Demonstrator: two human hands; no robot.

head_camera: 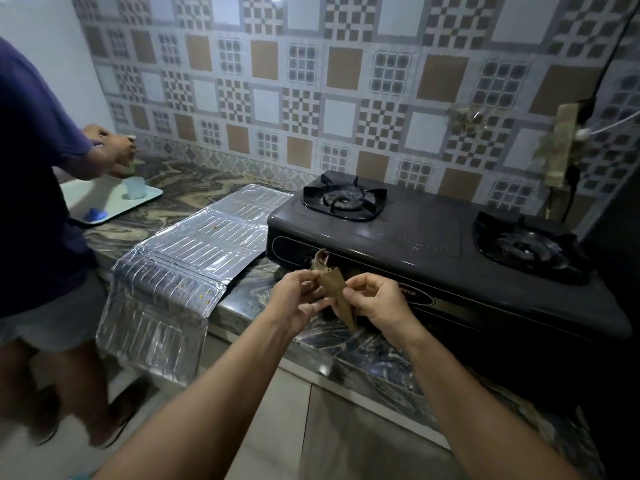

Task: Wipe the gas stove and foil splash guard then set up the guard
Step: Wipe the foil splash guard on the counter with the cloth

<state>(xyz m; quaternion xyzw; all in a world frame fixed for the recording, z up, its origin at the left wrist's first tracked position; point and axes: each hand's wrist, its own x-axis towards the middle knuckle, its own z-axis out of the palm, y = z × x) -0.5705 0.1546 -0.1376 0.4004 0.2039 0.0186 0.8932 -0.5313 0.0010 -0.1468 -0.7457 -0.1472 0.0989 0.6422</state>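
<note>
Nearest, both hands meet over the counter's front edge; the left hand (pixel 300 296) and the right hand (pixel 375 305) each pinch a side of a brown strip (pixel 333 284), crumpled and curled at the top, which looks like old tape or paper, though I cannot tell which. Neither hand holds a cloth; none shows in view.

Just left of the hands the guard (pixel 194 251) lies flat and unfolded on the counter (pixel 356 344); its near panel droops over the edge, unsupported; brown specks dot the foil, so it reads as not yet wiped.

Beyond the hands sits the stove (pixel 426 244), its two burners bare, its left end just beside the guard.

Further left a second person (pixel 38 188) works over a white tray (pixel 114 202) holding a small cup and something blue.

Risks, as I judge them: the hanging panel could crease or drag the whole guard off the counter if an arm or the second person brushes it; if sticky, the strip could cling to the fingers or tear; wiping thin foil hard would crumple it, and it might then not stand upright.
</note>
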